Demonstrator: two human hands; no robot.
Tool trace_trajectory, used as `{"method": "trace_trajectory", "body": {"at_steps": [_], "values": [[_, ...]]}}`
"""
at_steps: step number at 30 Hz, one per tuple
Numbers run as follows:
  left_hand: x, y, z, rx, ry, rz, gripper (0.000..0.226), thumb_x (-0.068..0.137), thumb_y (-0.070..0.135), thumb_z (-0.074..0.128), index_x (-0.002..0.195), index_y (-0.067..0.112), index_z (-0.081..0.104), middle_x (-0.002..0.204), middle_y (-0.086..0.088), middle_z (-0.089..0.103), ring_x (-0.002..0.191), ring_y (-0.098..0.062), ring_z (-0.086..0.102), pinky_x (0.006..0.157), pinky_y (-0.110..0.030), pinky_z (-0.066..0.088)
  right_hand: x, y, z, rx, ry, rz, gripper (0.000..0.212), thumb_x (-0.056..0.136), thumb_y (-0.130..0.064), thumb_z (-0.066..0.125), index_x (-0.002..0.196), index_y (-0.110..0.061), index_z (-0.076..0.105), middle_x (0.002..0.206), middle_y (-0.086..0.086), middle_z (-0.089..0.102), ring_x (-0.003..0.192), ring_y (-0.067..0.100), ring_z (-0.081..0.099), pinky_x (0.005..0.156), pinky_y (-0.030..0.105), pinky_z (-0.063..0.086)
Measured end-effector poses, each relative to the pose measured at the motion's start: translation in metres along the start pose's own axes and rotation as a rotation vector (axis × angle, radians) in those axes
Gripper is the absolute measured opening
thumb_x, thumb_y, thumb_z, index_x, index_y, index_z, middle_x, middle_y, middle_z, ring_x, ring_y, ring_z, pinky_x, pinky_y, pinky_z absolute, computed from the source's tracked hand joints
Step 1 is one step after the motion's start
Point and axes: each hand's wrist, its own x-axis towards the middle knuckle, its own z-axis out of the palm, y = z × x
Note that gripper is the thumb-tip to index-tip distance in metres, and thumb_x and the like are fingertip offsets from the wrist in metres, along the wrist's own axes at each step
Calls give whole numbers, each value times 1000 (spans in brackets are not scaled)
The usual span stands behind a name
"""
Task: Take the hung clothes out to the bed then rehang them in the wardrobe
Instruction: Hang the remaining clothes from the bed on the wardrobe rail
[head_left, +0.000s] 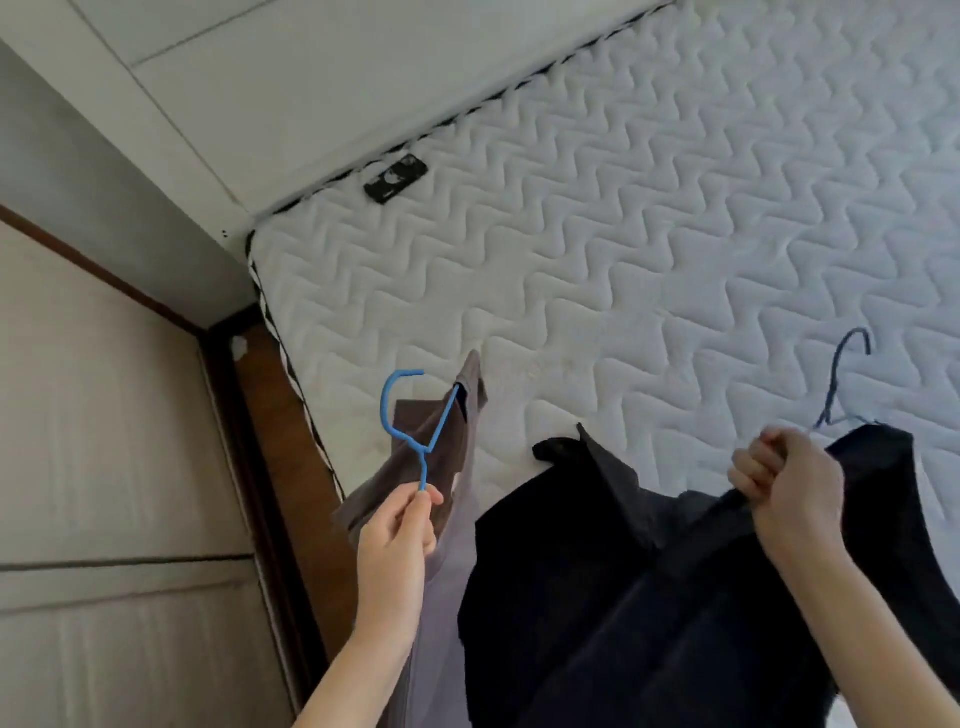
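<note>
My left hand pinches the neck of a bright blue hanger that carries a grey-brown garment, hanging down over the bed's left edge. My right hand is closed on the shoulder of a black garment that sits on a dark blue hanger, whose hook points up past my fist. Both garments are held above the white quilted mattress. The lower parts of both garments run out of the frame.
A small black device lies near the mattress's far left corner. A white headboard panel borders the bed at the top. A brown wooden frame and pale panelled door stand to the left.
</note>
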Motion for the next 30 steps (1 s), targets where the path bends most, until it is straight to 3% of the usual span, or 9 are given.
{"method": "trace_trajectory", "body": {"at_steps": [6,12,14,16,18,20,25,30], "values": [[-92,33,-115,44,33,101,25,99,14,47,82,11,65,51,6,31,52,-12,28,54,-29,25,-198,-3,17,-309,-335,-40,35,102,-9,33,70,-7,46,47,-5,27,37,9,21,39,16,18],[-211,48,-229,-51,209,155,34,99,11,46,74,19,67,49,4,31,46,-9,27,48,-23,25,-338,-25,33,-529,-769,-65,36,103,-9,32,81,4,57,49,-2,28,39,9,21,39,17,17],[-255,51,-260,-100,271,169,31,100,8,45,76,12,65,48,6,29,43,-8,25,43,-17,25,-376,-30,29,-686,-868,-208,37,103,-9,33,84,-2,64,49,-2,31,40,10,26,40,20,22],[-304,50,-287,-174,319,179,27,99,4,43,80,1,61,47,7,26,41,-5,23,40,-15,21,-414,-32,19,-908,-933,-487,34,103,-13,36,89,-18,67,51,-2,43,44,12,40,46,26,34],[-356,44,-306,-211,351,206,25,98,0,42,81,-6,58,46,8,25,40,-4,22,40,-15,19,-455,-35,5,-1005,-982,-719,26,102,-16,37,100,-28,60,57,-6,54,49,8,48,48,16,36],[-406,29,-323,-217,389,228,23,98,-1,43,82,-9,58,46,7,25,40,-4,23,41,-16,19,-495,-37,-11,-986,-1040,-791,24,101,-17,37,106,-31,57,54,-7,53,46,9,49,43,14,31],[-519,-33,-350,-188,507,218,23,97,11,49,79,8,63,46,8,28,43,-9,25,44,-20,22,-562,-13,-45,-986,-1259,-644,29,103,-17,36,103,-29,62,42,-7,36,38,8,31,46,31,26],[-603,-82,-356,-273,606,120,23,92,21,51,77,8,62,49,4,26,45,-10,23,46,-25,19,-603,31,-61,-1069,-1424,-470,31,103,-9,37,98,-16,66,38,-7,31,33,3,28,38,19,23]]}}
